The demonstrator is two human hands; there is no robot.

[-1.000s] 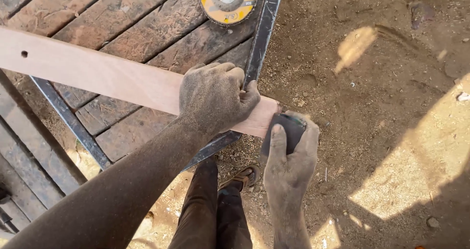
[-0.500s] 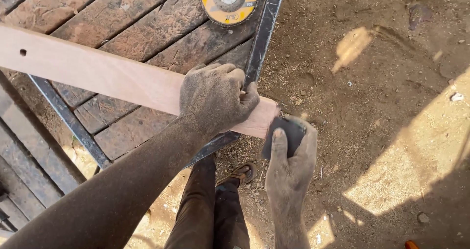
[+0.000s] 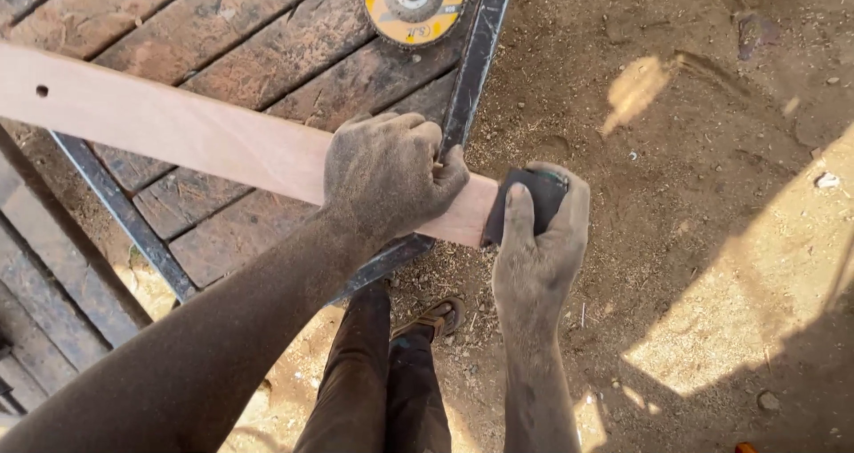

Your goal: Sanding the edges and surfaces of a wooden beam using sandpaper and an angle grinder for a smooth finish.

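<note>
A smooth, pale board [image 3: 178,133] lies diagonally across the rough slatted worktop [image 3: 222,35], its right end overhanging the steel frame [image 3: 476,52]. The dusty left hand [image 3: 387,173] is closed over the board near that end. The right hand [image 3: 538,239] grips a dark pad [image 3: 525,199] against the end. A yellow disc [image 3: 414,4] lies above.

Harsh daylight hit the dirt ground [image 3: 712,195] in bright patches lower right, nearly blown out, with a big soft shadow cutting across them. The wooden table [image 3: 222,26] sat in even shade. Focus was sharp, no real blur.
</note>
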